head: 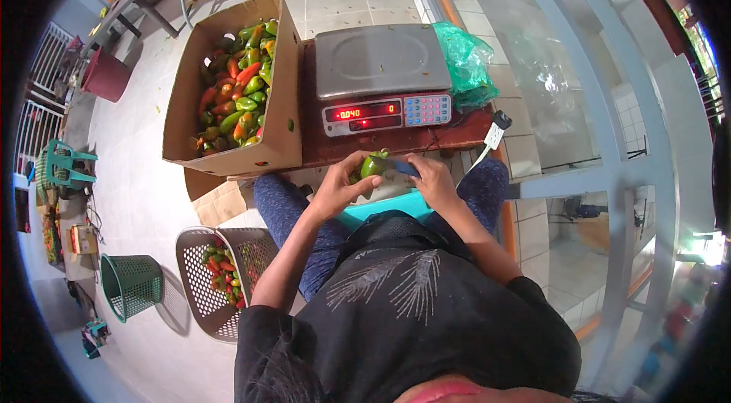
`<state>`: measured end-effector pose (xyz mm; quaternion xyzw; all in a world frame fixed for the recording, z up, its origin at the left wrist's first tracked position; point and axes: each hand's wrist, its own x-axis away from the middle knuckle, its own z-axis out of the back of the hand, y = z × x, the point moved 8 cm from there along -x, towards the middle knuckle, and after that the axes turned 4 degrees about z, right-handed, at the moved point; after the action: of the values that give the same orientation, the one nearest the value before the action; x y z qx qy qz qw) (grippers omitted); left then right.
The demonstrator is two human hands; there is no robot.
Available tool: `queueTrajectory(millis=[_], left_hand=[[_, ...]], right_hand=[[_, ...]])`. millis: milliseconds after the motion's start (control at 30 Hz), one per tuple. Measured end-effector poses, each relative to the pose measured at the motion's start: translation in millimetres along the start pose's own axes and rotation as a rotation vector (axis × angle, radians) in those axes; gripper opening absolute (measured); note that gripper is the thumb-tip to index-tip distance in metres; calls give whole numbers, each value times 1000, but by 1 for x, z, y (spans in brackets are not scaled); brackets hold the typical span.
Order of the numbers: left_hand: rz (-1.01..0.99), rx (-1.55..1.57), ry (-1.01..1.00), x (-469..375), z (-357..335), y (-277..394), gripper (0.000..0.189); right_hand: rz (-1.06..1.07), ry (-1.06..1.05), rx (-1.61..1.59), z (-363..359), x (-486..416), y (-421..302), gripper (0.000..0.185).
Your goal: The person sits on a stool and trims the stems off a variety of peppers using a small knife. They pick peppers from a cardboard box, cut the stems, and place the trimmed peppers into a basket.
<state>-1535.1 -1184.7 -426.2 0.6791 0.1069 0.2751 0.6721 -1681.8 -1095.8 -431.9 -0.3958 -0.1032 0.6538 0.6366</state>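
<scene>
My left hand [342, 183] holds a green pepper [374, 164] above my lap, its stem end pointing up and away from me. A knife with a blue handle [406, 167] is gripped in my right hand [437, 180], and its dark blade lies against the pepper. Beyond my hands a digital scale [384, 60] with lit red digits rests on a dark red wooden table [365, 143]. To its left a cardboard box [288, 89] holds many green, orange and red peppers [245, 74]. A turquoise container [388, 206] sits between my legs, partly hidden.
A crumpled green plastic bag [468, 66] lies right of the scale, near a white power strip [494, 134]. On the floor at left stand a perforated basket [197, 289] with peppers and a green basket [134, 286]. A glass partition's metal frame [562, 189] runs along the right.
</scene>
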Motion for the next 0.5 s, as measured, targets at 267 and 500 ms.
queueTrajectory(millis=[267, 500], left_hand=[[50, 27, -55, 10, -6, 3, 45], [81, 70, -63, 27, 2, -6, 50]], right_hand=[[35, 10, -9, -2, 1, -3, 40], [62, -68, -69, -21, 1, 10, 31]])
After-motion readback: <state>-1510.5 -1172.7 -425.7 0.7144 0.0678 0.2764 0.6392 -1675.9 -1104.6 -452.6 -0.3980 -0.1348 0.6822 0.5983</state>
